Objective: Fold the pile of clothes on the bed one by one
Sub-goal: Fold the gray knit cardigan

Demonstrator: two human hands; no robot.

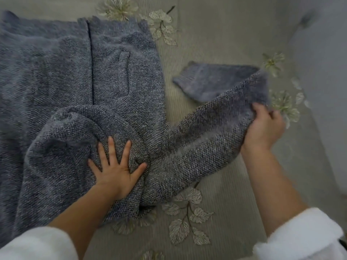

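A beige ribbed bedspread (216, 44) fills the whole view, bare from 12 o'clock round to 5 o'clock. Across it, from 7 o'clock up to 12 o'clock, lies the task's garment, a grey-blue knit sweater (56, 72), spread mostly flat, with a straight dark line running down its body near 11 o'clock. Its left edge and lower left corner run out of the picture, so its full outline cannot be seen. Near the centre the fabric bunches into a rounded hump.

From that hump one sweater sleeve (197, 143) stretches toward 3 o'clock, lifted at the far end and doubled back on itself, so that the ribbed cuff (189, 79) lies on the bedspread at about 1 o'clock.

The right hand (264, 126), at 3 o'clock, grips the bend of the sleeve with curled fingers; the fingertips are buried in the knit and blurred. The left hand (116, 169), at 7 o'clock, lies flat with its fingers spread, pressing down on the bunched fabric where sleeve meets body. Both forearms are bare up to fluffy white sleeves (300, 237), cut off at the bottom corners.

Embroidered leaves (187, 218) show at 6 o'clock, partly covered by the sweater's hem, and pale embroidered flowers (116, 6) at 11 o'clock and 3 o'clock. A pale blue-grey shape (323, 72) at 2 o'clock is too blurred to identify.
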